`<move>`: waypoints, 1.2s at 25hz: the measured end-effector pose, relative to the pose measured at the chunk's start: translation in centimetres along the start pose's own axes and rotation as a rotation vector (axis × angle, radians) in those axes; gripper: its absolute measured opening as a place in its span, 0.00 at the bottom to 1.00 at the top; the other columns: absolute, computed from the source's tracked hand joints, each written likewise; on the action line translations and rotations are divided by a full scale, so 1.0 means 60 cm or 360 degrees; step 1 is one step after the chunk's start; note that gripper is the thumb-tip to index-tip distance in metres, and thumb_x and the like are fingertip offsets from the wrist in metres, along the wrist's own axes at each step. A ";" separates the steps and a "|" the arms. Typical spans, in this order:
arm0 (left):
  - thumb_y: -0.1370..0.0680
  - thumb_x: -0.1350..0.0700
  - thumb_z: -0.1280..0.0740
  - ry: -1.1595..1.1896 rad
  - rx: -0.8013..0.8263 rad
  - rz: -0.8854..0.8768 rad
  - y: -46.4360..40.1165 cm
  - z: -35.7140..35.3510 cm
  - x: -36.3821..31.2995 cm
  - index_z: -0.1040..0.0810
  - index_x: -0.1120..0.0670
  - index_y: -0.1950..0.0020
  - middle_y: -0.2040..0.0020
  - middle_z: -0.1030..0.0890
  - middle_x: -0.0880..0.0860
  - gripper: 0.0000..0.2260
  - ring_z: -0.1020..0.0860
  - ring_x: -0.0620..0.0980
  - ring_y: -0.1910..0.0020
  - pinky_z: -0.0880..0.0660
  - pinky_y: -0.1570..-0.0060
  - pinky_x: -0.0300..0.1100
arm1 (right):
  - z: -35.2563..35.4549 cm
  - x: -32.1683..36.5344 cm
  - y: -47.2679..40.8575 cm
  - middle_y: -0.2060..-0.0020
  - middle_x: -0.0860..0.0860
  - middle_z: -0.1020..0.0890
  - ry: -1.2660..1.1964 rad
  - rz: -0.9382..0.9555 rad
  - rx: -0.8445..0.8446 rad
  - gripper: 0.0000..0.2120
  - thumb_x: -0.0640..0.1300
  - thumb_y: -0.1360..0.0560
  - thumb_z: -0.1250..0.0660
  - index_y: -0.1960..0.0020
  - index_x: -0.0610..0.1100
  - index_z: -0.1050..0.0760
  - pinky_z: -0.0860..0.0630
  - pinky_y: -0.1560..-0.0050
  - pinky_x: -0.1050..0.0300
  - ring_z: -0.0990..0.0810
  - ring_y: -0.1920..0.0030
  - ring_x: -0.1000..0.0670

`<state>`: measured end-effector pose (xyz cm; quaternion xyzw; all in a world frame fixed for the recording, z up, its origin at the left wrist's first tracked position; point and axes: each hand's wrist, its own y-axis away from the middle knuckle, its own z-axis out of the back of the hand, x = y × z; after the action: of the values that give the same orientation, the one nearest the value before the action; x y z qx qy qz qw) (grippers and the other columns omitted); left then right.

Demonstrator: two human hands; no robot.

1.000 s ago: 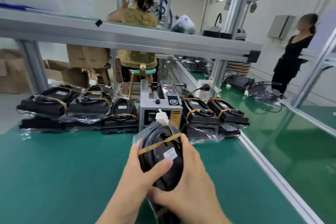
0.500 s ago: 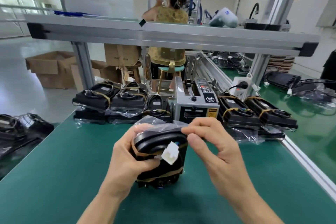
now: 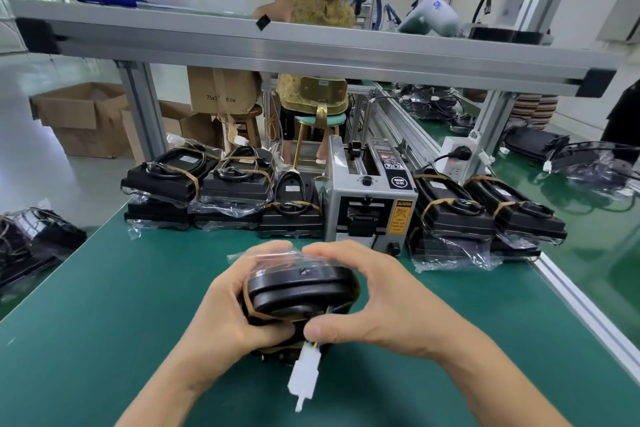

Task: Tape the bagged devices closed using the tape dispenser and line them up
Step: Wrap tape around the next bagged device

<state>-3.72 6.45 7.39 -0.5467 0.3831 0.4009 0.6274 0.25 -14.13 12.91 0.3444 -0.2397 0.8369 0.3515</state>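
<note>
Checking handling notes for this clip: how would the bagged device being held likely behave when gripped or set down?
The bagged device probably feels rigid; its black body keeps its shape between the left hand and right hand. The clear film looks slippery and loose at the top. The white connector dangles on thin wires, so it may swing or snag.

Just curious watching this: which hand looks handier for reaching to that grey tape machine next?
Probably the right hand. The tape dispenser stands ahead and slightly right of the bagged device, on that hand's side. The left hand wraps the device's left side and could steady it meanwhile.
</note>
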 end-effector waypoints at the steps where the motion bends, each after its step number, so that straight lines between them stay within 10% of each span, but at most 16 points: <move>1: 0.43 0.59 0.22 0.0060 0.0038 0.0019 0.003 0.009 -0.006 0.27 0.41 0.36 0.38 0.21 0.49 0.37 0.21 0.51 0.42 0.24 0.46 0.40 | -0.001 -0.002 -0.001 0.44 0.63 0.24 -0.0015 0.0013 0.0004 0.30 0.52 0.37 0.20 0.39 0.62 0.27 0.31 0.38 0.66 0.26 0.40 0.63; 9: 0.38 0.44 0.25 -0.0709 -0.0015 -0.0293 0.014 -0.019 -0.068 0.29 0.40 0.34 0.36 0.26 0.41 0.33 0.27 0.39 0.36 0.33 0.45 0.23 | -0.018 -0.020 -0.006 0.44 0.59 0.22 -0.0050 0.0131 -0.0069 0.28 0.51 0.36 0.22 0.40 0.60 0.29 0.29 0.39 0.59 0.25 0.40 0.58; 30: 0.32 0.50 0.26 -0.0804 -0.0244 -0.0650 0.033 -0.036 -0.041 0.23 0.48 0.44 0.39 0.26 0.46 0.18 0.22 0.46 0.44 0.27 0.45 0.35 | -0.047 -0.054 -0.001 0.45 0.56 0.22 -0.0131 0.0351 -0.0237 0.26 0.47 0.35 0.26 0.40 0.56 0.30 0.26 0.44 0.56 0.22 0.44 0.49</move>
<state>-6.55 4.24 8.65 -0.5412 0.0667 0.4174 0.7269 0.81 -13.64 8.68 0.3230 -0.3519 0.8355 0.2717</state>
